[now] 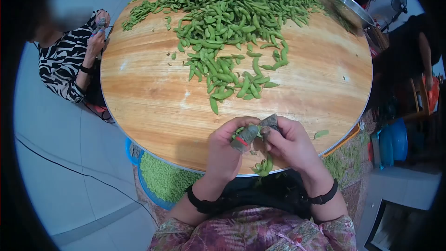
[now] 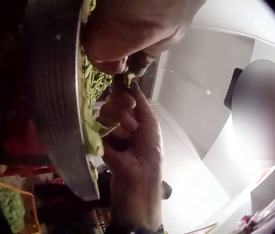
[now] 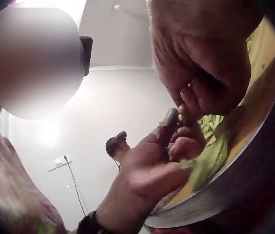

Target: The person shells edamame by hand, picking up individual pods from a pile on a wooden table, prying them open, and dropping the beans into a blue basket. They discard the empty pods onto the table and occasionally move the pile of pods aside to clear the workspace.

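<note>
Both hands meet fingertip to fingertip over the near edge of a round wooden table. The left hand [image 1: 225, 146], its thumb in a grey cover with a red band, pinches a small green soybean pod [image 2: 129, 78], mostly hidden by the fingers. From the other side the right hand [image 1: 297, 144] grips the same pod, a dark grey cover on one of its digits. Just below the hands, a few loose pods [image 1: 264, 166] lie at the table's rim. Farther off spreads a large heap of green soybean pods [image 1: 232, 18], with strays trailing toward the hands.
Below the table's left edge stands a blue basin [image 1: 147, 189] of shelled green beans. A metal bowl [image 1: 350, 7] sits at the far right rim. Under the right edge is an orange crate [image 1: 343, 140]. Another person [image 1: 65, 60] sits at the left.
</note>
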